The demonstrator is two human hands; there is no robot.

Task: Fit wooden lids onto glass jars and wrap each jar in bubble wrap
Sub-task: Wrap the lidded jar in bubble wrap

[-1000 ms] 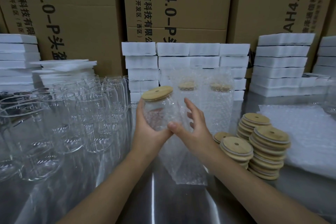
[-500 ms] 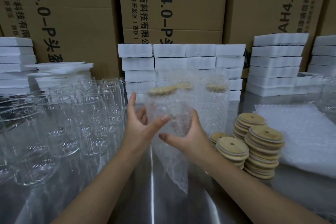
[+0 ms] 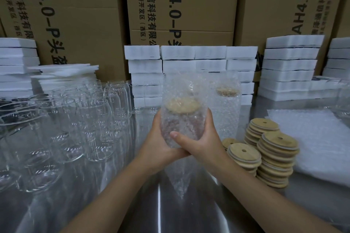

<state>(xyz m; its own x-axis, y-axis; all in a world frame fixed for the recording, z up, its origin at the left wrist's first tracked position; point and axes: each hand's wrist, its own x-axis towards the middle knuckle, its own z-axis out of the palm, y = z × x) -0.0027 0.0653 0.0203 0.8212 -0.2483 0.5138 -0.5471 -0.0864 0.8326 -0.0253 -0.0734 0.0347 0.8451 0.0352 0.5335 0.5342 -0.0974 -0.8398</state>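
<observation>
I have the jar (image 3: 181, 125) upright above the middle of the desk (image 3: 189, 206), its wooden lid (image 3: 182, 105) on and the bubble wrap (image 3: 180, 85) sleeved round it. My left hand (image 3: 156, 143) grips its left side. My right hand (image 3: 203, 143) grips its right, thumb across the front. Spare lids (image 3: 277, 150) are stacked toward the right edge, and empty jars (image 3: 85, 119) crowd the left.

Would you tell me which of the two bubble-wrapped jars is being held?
The nearer wrapped jar, gripped between the left hand and right hand; the other wrapped jar stands on the table behind.
</observation>
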